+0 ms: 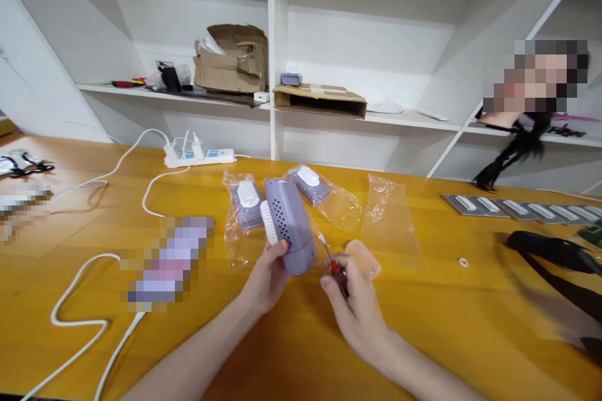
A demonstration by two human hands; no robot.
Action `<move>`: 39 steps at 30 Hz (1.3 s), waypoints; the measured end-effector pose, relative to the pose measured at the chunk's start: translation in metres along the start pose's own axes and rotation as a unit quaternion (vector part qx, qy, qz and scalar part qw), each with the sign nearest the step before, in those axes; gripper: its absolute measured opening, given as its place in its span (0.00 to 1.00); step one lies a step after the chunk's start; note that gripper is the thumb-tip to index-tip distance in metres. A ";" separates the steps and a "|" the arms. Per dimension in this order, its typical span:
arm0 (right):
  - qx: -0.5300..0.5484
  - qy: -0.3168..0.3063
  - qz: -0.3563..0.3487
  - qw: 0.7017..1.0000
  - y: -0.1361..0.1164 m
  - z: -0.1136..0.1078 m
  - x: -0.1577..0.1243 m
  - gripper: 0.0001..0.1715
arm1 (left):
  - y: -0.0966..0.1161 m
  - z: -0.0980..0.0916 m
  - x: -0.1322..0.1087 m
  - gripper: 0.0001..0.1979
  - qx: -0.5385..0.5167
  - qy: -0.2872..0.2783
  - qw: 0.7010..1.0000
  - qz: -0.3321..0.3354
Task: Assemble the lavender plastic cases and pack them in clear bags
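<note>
The lavender cylindrical plastic housing [289, 229], perforated with rows of small holes and fitted with a round white bristle head [269, 222], sits tilted in my left hand [266, 279] above the table, my fingers closed around its lower side. My right hand [352, 310] pinches a red-handled screwdriver [335, 267] in a narrow grip, its thin steel shaft angled up just beside the housing. A flat peach-coloured pad [364, 257] lies just behind my right hand. Two clear plastic bags [244, 229] holding lavender units with white caps lie behind the housing, near a flat clear bag [389, 216], on the orange wooden table [423, 326].
</note>
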State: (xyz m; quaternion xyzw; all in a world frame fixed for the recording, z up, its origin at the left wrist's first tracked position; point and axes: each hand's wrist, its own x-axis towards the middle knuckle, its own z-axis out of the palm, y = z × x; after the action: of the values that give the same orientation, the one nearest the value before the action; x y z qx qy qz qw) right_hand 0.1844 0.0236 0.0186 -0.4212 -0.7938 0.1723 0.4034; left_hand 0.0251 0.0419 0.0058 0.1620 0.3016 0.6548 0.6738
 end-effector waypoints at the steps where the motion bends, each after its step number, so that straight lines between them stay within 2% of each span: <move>1: 0.005 0.002 0.019 1.000 -0.001 -0.004 0.002 0.02 | 0.003 0.000 0.001 0.15 -0.018 0.004 1.000 -0.012; 4: 0.014 -0.015 0.038 0.999 -0.003 -0.011 0.008 0.03 | 0.008 -0.002 0.004 0.13 -0.063 0.015 0.998 -0.027; 8: 0.005 -0.049 0.020 0.999 -0.001 -0.015 0.011 0.02 | 0.011 -0.006 0.009 0.14 -0.084 0.021 0.996 -0.033; 12: 0.049 -0.041 0.023 0.998 0.002 -0.015 0.011 0.05 | 0.013 -0.007 0.007 0.20 -0.114 -0.042 0.992 -0.041; 15: 0.060 -0.078 0.012 0.995 0.003 -0.016 0.009 0.03 | 0.016 -0.005 0.005 0.26 -0.129 -0.074 0.987 -0.056; 17: 0.047 -0.099 -0.002 0.994 0.002 -0.017 0.008 0.04 | 0.017 -0.004 0.005 0.27 -0.122 -0.062 0.989 -0.056; 24: 0.003 -0.101 -0.046 0.994 0.001 -0.018 0.005 0.05 | 0.014 -0.004 0.007 0.23 -0.082 0.011 0.996 -0.030; 27: -0.006 -0.131 -0.017 0.991 0.001 -0.020 0.006 0.06 | 0.014 -0.004 0.007 0.24 -0.075 0.016 0.997 -0.019; 32: -0.028 -0.191 0.037 0.980 -0.004 -0.030 0.011 0.09 | 0.012 -0.008 0.008 0.25 -0.023 -0.027 0.999 0.001; 36: -0.022 -0.213 0.058 0.975 -0.009 -0.038 0.015 0.10 | 0.006 -0.014 0.009 0.23 0.040 -0.014 0.999 -0.007; 39: -0.007 -0.214 0.077 0.974 -0.009 -0.040 0.016 0.10 | 0.003 -0.016 0.008 0.21 0.078 -0.048 0.996 -0.002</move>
State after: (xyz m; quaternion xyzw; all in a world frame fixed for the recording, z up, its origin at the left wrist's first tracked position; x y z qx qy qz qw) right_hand 0.2059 0.0284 0.0568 -0.4369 -0.8282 0.2837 0.2067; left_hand 0.0130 0.0469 -0.0061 0.2446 0.3191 0.6199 0.6739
